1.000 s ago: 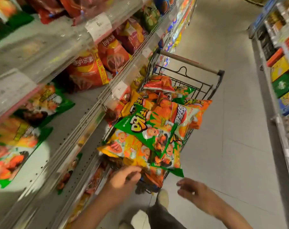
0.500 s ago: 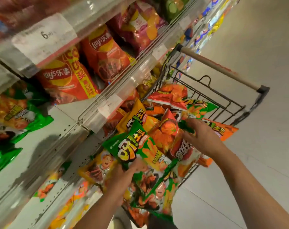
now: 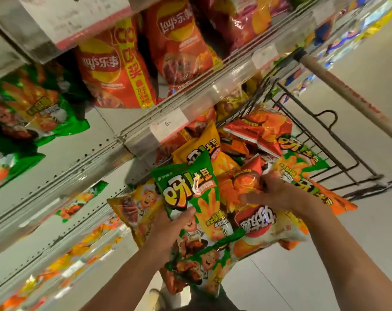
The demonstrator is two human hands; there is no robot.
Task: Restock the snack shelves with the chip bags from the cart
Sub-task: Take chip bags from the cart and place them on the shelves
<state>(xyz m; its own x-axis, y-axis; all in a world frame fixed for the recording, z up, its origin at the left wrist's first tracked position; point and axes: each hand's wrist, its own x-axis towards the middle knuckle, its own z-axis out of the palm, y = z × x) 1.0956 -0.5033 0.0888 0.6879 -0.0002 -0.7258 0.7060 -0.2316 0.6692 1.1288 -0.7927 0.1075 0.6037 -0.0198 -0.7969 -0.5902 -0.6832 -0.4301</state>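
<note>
A black wire cart with a wooden handle stands against the snack shelves, heaped with chip bags. My left hand grips the lower left edge of a green bag on top of the heap, thumb on its front. My right hand lies on the pile with fingers curled round the top of an orange bag. A white-and-red bag lies just under my right wrist. Yellow and red bags sit deeper in the cart.
Grey metal shelves fill the left side, with a price tag on the rail. Red Lay's bags stand on the upper shelf, green bags at far left. The pale aisle floor opens to the right.
Both hands rose from below the cart onto the heap. The left took hold of the green bag. The right settled on the orange bag. The view moved closer.
</note>
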